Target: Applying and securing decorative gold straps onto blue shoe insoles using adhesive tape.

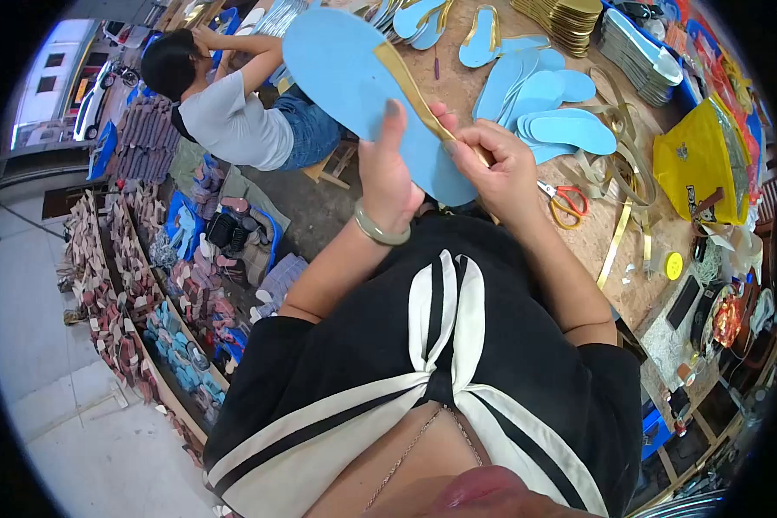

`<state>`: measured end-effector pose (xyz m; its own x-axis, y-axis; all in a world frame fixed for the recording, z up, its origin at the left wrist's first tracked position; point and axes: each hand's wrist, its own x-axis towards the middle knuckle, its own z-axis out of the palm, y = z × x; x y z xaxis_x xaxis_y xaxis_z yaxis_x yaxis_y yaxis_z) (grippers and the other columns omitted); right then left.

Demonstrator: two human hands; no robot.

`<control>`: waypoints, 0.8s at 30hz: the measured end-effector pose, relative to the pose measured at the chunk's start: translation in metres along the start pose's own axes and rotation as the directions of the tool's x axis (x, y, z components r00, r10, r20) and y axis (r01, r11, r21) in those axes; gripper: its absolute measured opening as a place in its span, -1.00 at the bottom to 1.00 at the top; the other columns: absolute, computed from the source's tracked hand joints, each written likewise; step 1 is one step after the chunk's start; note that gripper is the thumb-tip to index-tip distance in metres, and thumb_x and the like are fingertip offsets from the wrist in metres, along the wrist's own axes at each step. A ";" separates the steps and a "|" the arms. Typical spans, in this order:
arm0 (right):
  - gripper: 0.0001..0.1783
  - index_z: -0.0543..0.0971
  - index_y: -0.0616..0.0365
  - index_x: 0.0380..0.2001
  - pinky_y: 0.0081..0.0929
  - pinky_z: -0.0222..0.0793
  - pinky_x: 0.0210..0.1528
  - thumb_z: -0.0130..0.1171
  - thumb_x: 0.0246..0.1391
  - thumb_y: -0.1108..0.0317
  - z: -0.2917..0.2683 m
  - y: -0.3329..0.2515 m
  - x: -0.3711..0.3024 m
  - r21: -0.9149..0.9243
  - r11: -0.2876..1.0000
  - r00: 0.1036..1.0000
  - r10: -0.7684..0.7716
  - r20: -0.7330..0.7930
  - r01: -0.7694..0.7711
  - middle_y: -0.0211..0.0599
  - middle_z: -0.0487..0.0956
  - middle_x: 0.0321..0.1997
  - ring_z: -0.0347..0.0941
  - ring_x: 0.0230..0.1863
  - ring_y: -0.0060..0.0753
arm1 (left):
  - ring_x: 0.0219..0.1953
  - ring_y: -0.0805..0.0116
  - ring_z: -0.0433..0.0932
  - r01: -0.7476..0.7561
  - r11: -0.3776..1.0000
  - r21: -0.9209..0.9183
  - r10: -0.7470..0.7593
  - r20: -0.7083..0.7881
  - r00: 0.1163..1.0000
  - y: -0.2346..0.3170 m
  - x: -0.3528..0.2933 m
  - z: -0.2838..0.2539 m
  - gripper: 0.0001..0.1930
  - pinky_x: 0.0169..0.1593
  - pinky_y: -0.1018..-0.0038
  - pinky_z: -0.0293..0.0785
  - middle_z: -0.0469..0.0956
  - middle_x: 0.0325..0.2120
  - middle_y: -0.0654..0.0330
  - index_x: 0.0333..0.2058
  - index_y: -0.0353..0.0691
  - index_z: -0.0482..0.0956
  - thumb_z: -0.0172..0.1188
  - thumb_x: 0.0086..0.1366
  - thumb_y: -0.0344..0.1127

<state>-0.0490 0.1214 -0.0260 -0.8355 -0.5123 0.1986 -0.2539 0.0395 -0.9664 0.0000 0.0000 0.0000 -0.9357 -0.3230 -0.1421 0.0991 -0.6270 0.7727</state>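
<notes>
A light blue shoe insole (332,65) is held up before me, tilted, its wide end toward the upper left. My left hand (390,177) grips it near the narrower end, thumb pressed on the upper face and the fingers mostly hidden beneath. Along the insole's right edge runs a gold strap (406,82). My right hand (499,168) pinches this strap close to the insole's edge between thumb and fingers. Just right of that wrist, scissors with orange-red handles (568,205) lie on the table.
More blue insoles (570,129) are piled on the wooden table (509,22), beside loose gold straps (617,237) and a yellow bag (699,164). A co-worker (233,112) sits at the upper left. Racks of shoe forms (142,324) stand at left.
</notes>
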 end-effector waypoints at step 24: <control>-0.82 0.60 0.27 -0.38 -0.56 0.30 -0.45 0.25 -0.03 0.36 -0.023 -0.009 -0.005 -0.029 0.998 0.994 -0.061 -0.095 0.058 -0.29 0.52 -0.55 0.40 -0.53 -0.50 | -0.23 0.30 0.51 -0.271 0.926 0.263 0.228 0.184 0.956 -0.002 0.014 0.001 -0.66 -0.11 0.36 0.47 0.46 -0.27 0.12 -0.06 -0.30 0.31 0.10 0.29 -0.23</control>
<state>-0.0535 0.1433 -0.0146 -0.8608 -0.4303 0.2717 -0.3165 0.0345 -0.9480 -0.0133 -0.0022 -0.0027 -0.9345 -0.3212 0.1537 0.2562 -0.3068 0.9167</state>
